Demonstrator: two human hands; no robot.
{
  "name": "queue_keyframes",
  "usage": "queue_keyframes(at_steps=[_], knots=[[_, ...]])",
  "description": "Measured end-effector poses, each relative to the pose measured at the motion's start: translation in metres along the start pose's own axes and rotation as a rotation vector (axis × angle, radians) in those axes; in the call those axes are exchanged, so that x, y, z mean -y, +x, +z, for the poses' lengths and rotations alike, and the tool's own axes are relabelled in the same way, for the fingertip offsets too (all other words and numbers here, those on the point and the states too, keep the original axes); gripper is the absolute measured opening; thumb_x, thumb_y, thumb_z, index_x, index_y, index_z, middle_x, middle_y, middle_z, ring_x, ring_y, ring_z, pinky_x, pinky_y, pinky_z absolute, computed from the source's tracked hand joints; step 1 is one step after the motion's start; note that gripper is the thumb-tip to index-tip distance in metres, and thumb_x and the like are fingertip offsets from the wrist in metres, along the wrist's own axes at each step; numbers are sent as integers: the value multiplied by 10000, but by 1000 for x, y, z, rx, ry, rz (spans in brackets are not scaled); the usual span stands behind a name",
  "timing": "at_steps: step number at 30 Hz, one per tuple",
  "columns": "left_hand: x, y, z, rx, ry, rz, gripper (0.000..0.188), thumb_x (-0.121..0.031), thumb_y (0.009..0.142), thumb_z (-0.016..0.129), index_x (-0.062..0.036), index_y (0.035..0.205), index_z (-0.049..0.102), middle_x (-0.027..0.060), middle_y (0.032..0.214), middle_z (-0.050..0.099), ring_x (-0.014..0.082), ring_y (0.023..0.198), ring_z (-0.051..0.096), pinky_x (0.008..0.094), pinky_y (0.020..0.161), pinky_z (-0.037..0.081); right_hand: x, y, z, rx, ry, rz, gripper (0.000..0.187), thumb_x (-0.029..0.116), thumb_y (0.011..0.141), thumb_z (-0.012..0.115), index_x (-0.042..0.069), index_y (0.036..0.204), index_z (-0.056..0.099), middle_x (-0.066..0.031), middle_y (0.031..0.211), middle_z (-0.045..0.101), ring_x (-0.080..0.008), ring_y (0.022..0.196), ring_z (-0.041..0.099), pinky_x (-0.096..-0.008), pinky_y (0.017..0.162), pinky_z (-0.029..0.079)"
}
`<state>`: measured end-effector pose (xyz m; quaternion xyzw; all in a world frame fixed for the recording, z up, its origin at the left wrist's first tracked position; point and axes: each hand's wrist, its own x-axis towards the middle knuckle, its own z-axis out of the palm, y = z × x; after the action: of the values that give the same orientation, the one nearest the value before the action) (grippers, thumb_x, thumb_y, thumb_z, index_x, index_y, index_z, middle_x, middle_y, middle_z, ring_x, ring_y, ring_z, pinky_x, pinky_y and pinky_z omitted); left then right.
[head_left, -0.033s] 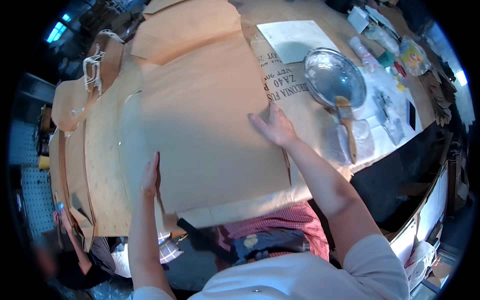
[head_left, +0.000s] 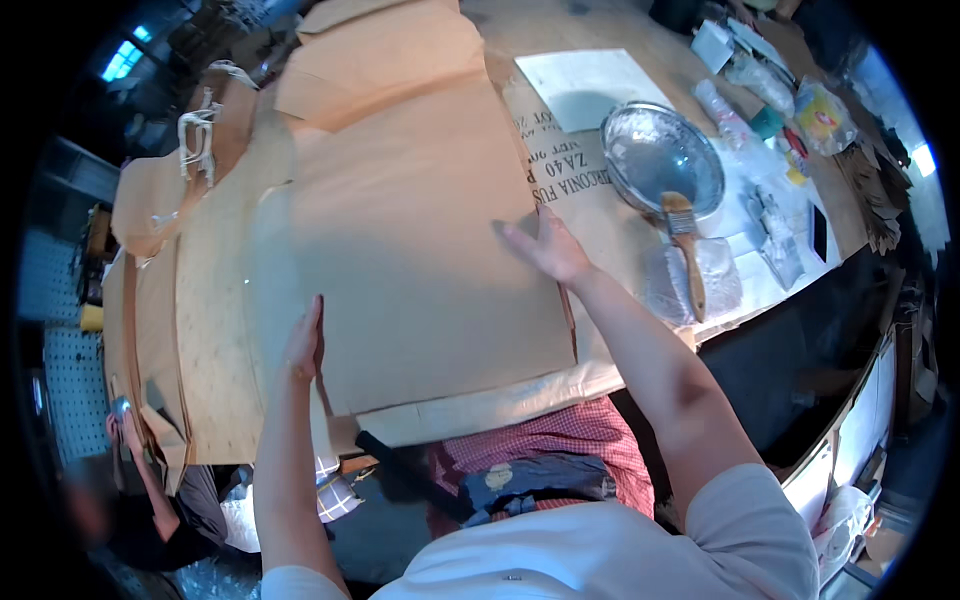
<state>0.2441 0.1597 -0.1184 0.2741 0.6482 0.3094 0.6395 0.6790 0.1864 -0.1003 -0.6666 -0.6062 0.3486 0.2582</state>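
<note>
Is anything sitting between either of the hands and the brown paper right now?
Nothing visible does. The left hand is at the left edge of the paper, and the right hand is at its right edge. The bowl and brush lie farther right, outside both gaps.

glare on metal bowl (head_left: 645,145); soft shadow across paper (head_left: 430,250); fisheye edges dark, curved.
</note>
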Motion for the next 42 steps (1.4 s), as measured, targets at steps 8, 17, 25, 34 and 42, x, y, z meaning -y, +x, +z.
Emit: queue_keyframes(at_steps=[8,17,25,34,42], knots=[[63,-34,2,-12,-64,322,514,-424,962,405,15,1205,517,98,1157,597,202,1069,547,310,953,390,-31,-81,9,244,562,92,352,233,909,492,-27,1138,551,-123,1045,614,-194,917,586,-326,770,473],[88,-109,23,1,19,282,441,-344,956,463,52,1134,540,120,1094,621,181,969,594,307,864,461,-35,-144,-28,160,598,131,358,194,862,574,-48,1125,550,-111,940,634,-185,810,609,-299,710,489],[129,-184,66,-513,1037,1032,611,-373,751,691,-42,1226,493,192,1218,513,336,1105,501,417,945,383,-46,-236,-19,-246,-325,-453,740,259,689,741,32,1314,415,-180,1143,561,-346,1060,539,-449,902,428],[103,-153,76,-275,1333,1001,904,-531,613,714,-152,1364,382,196,1396,338,402,1299,286,577,1023,255,-40,-168,-17,45,-498,-729,826,288,598,778,100,1325,433,-138,1410,352,-324,1314,319,-486,1067,273],[196,-229,100,-250,1254,1151,471,-101,690,684,-37,1134,539,157,1062,543,328,973,525,415,809,425,-93,-296,-17,-37,-397,-657,409,80,610,702,26,1003,602,-142,987,604,-324,891,579,-417,803,457]])
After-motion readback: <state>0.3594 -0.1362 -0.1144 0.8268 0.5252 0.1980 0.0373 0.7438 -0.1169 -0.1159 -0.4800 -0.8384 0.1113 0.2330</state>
